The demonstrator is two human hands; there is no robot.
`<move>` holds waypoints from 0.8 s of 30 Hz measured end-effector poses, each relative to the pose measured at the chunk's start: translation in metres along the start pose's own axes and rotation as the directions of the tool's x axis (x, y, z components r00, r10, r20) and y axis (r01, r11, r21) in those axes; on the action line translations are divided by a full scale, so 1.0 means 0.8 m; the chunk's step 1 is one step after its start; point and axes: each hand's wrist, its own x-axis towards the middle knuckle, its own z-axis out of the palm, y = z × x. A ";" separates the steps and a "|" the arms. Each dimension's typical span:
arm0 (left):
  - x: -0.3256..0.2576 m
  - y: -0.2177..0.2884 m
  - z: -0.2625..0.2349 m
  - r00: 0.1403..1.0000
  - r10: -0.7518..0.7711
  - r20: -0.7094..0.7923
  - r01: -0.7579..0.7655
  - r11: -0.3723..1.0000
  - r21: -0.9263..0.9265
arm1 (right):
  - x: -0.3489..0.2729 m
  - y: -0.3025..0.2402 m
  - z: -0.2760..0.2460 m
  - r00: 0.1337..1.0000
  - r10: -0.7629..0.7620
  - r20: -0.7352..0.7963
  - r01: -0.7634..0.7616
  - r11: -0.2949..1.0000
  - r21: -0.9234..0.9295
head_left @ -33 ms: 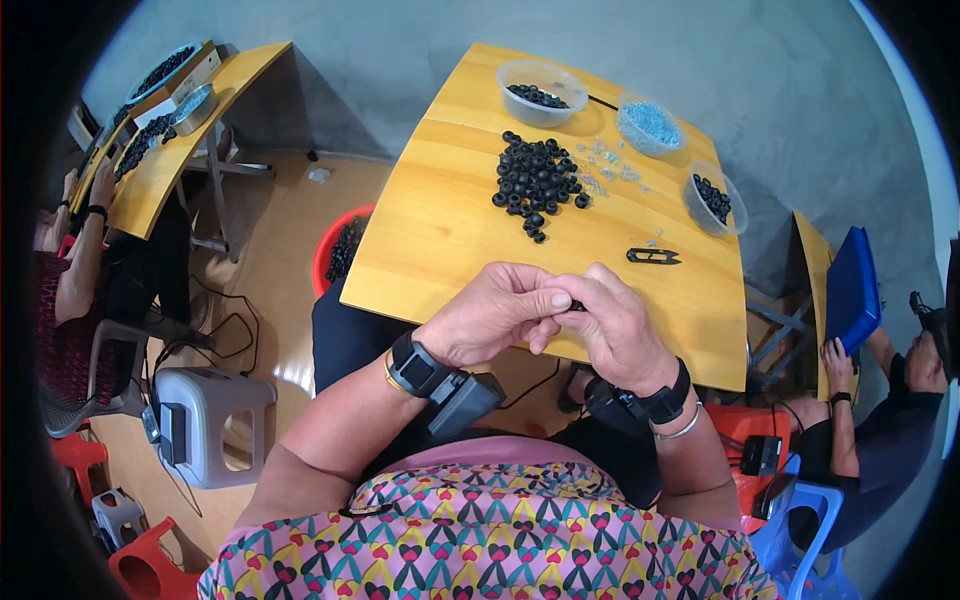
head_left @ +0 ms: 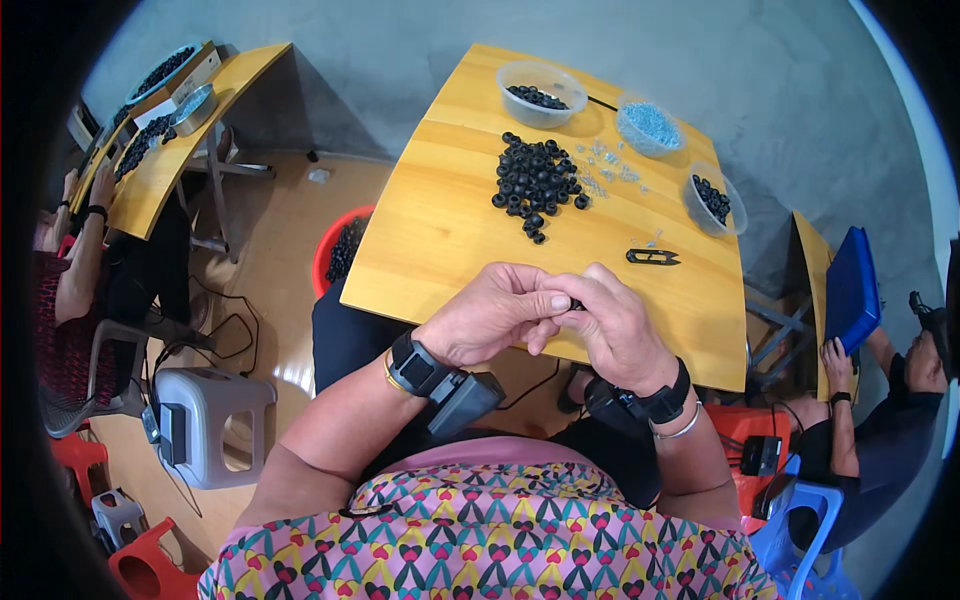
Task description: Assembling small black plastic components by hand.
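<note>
Just over the table's near edge, my left hand (head_left: 496, 312) and my right hand (head_left: 622, 330) meet, fingers pinched together. Between the fingertips shows a small black round piece (head_left: 576, 305), mostly covered by the thumbs. Beyond my hands on the yellow wooden table (head_left: 430, 230) lies a pile of black round hollow pieces (head_left: 538, 172). Small clear bits (head_left: 606, 165) are scattered to the right of the pile. A pair of black thread snips (head_left: 653, 257) rests on the table to the right of my hands.
Along the table's far side stand a tub of black pieces (head_left: 540, 97), a tub of light-blue bits (head_left: 651, 126) and another black-piece tub (head_left: 714, 200). A red bucket (head_left: 325, 262) sits left. Co-workers sit on both sides, one by a blue case (head_left: 853, 290). A grey stool (head_left: 205, 440) stands left.
</note>
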 end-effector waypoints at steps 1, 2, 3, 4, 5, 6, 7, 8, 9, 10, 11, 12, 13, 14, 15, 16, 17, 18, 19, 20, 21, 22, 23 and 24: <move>0.000 0.002 0.000 1.000 -0.016 0.012 0.016 1.000 -0.004 | 0.000 0.000 0.000 1.000 -0.002 -0.001 0.002 1.000 -0.003; 0.000 0.002 0.001 1.000 -0.013 0.014 0.013 1.000 -0.002 | -0.002 0.000 0.002 0.992 0.118 -0.036 -0.111 0.982 0.150; -0.001 0.003 0.000 1.000 -0.013 -0.013 0.012 0.998 -0.068 | -0.003 0.001 0.005 0.970 0.238 -0.053 -0.212 0.929 0.303; -0.001 0.003 0.000 0.999 -0.014 -0.041 0.008 0.991 -0.133 | -0.006 0.006 0.007 0.971 0.234 -0.055 -0.207 0.931 0.300; -0.001 0.002 0.000 0.999 -0.011 -0.039 0.006 0.991 -0.130 | -0.011 0.012 0.008 0.925 0.357 -0.131 -0.301 0.897 0.325; -0.001 0.000 0.000 0.997 -0.005 -0.076 -0.007 0.986 -0.164 | -0.014 0.016 0.007 0.858 0.473 -0.200 -0.386 0.850 0.358; -0.001 -0.001 -0.001 0.994 -0.002 -0.113 -0.021 0.980 -0.197 | -0.016 0.017 0.007 0.873 0.452 -0.184 -0.391 0.873 0.291; -0.001 -0.001 -0.002 0.994 0.002 -0.113 -0.024 0.981 -0.195 | -0.017 0.014 0.008 0.874 0.449 -0.185 -0.388 0.875 0.290; 0.000 -0.002 -0.003 0.993 0.015 -0.119 -0.039 0.979 -0.202 | -0.018 0.008 0.010 0.870 0.474 -0.135 -0.420 0.857 0.298; 0.000 -0.003 -0.002 0.992 0.027 -0.125 -0.053 0.976 -0.210 | -0.018 0.004 0.011 0.863 0.498 -0.083 -0.453 0.838 0.305; 0.001 -0.003 -0.001 0.992 0.029 -0.123 -0.055 0.976 -0.210 | -0.017 0.003 0.014 0.881 0.466 -0.080 -0.429 0.860 0.277; 0.002 -0.004 0.001 0.989 0.042 -0.140 -0.070 0.978 -0.196 | -0.016 0.001 0.015 0.882 0.465 -0.082 -0.428 0.861 0.274; 0.003 -0.005 0.003 0.986 0.055 -0.157 -0.084 0.980 -0.181 | -0.015 0.000 0.016 0.886 0.456 -0.090 -0.419 0.867 0.270; 0.003 -0.006 0.006 0.986 0.057 -0.155 -0.085 0.980 -0.181 | -0.014 0.000 0.016 0.890 0.446 -0.098 -0.409 0.873 0.266; 0.003 -0.006 0.008 0.985 0.062 -0.159 -0.088 0.984 -0.158 | -0.012 -0.002 0.015 0.890 0.445 -0.098 -0.407 0.874 0.266; 0.002 -0.006 0.009 0.984 0.068 -0.162 -0.090 0.987 -0.135 | -0.010 -0.004 0.013 0.893 0.440 -0.097 -0.404 0.876 0.263; 0.002 -0.008 0.009 0.984 0.069 -0.163 -0.092 0.987 -0.135 | -0.009 -0.005 0.012 0.895 0.436 -0.096 -0.400 0.879 0.260; 0.002 -0.010 0.008 0.984 0.077 -0.159 -0.095 0.990 -0.105 | -0.009 -0.005 0.012 0.895 0.435 -0.095 -0.399 0.879 0.260; 0.002 -0.011 0.007 0.984 0.085 -0.154 -0.098 0.992 -0.076 | -0.010 -0.005 0.012 0.908 0.406 -0.105 -0.378 0.901 0.213; 0.002 -0.010 0.006 0.984 0.087 -0.154 -0.099 0.992 -0.076 | -0.010 -0.005 0.012 0.919 0.377 -0.114 -0.357 0.919 0.166; 0.001 -0.011 0.006 0.985 0.092 -0.143 -0.099 0.994 -0.037 | -0.010 -0.004 0.012 0.919 0.378 -0.113 -0.357 0.919 0.166; 0.001 -0.011 0.005 0.986 0.098 -0.133 -0.099 0.995 0.001 | -0.009 -0.002 0.012 0.948 0.285 -0.139 -0.275 0.958 0.084; 0.000 -0.011 0.005 0.986 0.098 -0.134 -0.099 0.995 0.000 | -0.008 -0.001 0.011 0.970 0.188 -0.157 -0.190 0.982 0.001; 0.000 -0.010 0.005 0.989 0.085 -0.125 -0.086 0.996 -0.001 | -0.007 0.000 0.010 0.970 0.188 -0.155 -0.190 0.982 0.001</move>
